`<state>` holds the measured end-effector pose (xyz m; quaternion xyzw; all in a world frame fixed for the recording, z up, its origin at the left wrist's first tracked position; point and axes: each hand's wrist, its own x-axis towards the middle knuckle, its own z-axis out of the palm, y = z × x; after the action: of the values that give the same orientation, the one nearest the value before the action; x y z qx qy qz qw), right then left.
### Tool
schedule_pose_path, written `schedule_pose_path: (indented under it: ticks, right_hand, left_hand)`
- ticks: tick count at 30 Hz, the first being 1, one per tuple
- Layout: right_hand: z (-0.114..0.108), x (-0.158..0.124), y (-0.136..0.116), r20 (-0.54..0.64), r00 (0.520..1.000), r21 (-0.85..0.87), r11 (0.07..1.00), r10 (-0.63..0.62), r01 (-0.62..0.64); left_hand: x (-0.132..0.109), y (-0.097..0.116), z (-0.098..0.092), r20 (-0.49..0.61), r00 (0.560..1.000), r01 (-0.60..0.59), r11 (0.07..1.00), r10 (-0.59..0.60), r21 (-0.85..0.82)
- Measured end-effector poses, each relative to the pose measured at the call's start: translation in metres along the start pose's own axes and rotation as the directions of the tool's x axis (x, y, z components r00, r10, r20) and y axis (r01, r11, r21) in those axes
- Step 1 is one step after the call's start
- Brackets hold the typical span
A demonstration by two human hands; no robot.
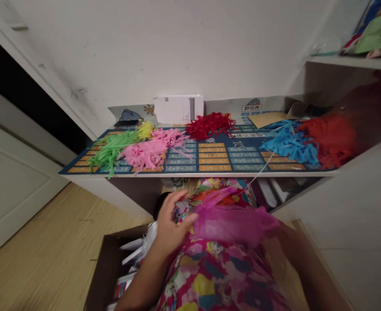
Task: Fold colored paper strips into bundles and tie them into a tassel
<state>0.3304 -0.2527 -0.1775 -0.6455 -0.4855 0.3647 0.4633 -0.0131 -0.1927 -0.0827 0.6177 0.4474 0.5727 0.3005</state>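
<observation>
My left hand [172,224] is low in the middle, fingers pinched on the edge of a magenta tissue-paper piece [232,220] held over my colourful patterned lap [216,276]. My right hand is hidden behind that magenta paper; only part of the forearm [294,255] shows at the right. On the desk above lie shredded paper tassels: green [110,151], yellow [145,128], pink [151,151], dark red [209,124], blue [289,144] and red [331,136]. A thin white string [261,170] runs from the blue tassel down towards my hands.
The desk carries a blue multiplication-table mat [209,157]. A white box [179,109] leans on the wall behind. A brown cardboard box [104,268] with white items sits on the wooden floor at my left. Shelves [355,60] stand at the right, a white door [11,185] at the left.
</observation>
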Motion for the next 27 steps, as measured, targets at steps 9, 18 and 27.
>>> schedule_pose_path:
  ticks: [9,18,27]
  right_hand:
    - [-0.004,-0.002,0.004,-0.177,0.982,-0.095,0.992,0.061,-0.078]
    - [-0.011,0.008,0.011,-0.055,0.994,-0.142,0.985,0.09,-0.097]
    - [-0.021,-0.03,-0.115,-0.559,0.637,-0.162,0.824,-0.53,0.544]
  left_hand:
    - [0.023,-0.011,0.033,0.017,0.979,-0.2,0.957,0.201,0.212]
    - [0.024,0.016,-0.047,0.47,0.873,-0.097,0.991,0.127,-0.088]
    - [-0.002,0.007,0.011,0.4,0.915,0.279,0.628,0.057,-0.726]
